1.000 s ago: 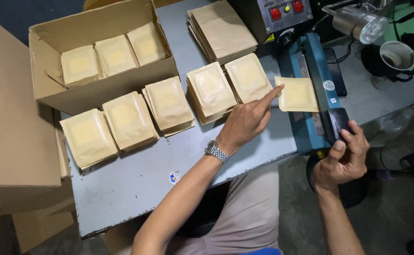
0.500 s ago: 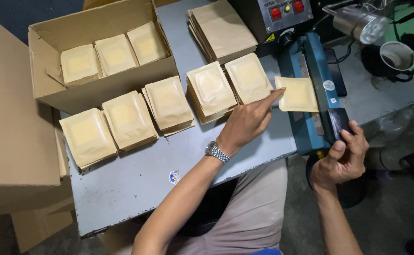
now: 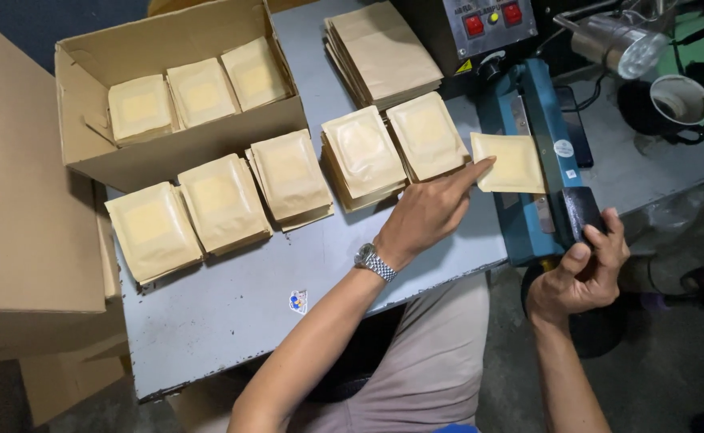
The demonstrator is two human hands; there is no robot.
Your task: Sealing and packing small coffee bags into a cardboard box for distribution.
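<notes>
A tan paper pouch [image 3: 512,163] lies with its right edge under the arm of a blue heat sealer [image 3: 538,152]. My left hand [image 3: 428,210], with a watch on the wrist, holds the pouch's left edge with the index finger stretched out on it. My right hand [image 3: 583,269] grips the sealer's black handle [image 3: 580,210] at the near end, pressed down. Stacks of filled pouches [image 3: 364,152] lie on the grey table [image 3: 231,313] just left of my left hand.
An open cardboard box [image 3: 171,152] at the back left holds three pouches. More pouch stacks [image 3: 215,200] lie in front of it. Flat empty pouches [image 3: 384,48] are piled at the back. A closed carton [image 3: 23,200] stands at the left. A lamp [image 3: 620,40] and cup [image 3: 681,100] are at the right.
</notes>
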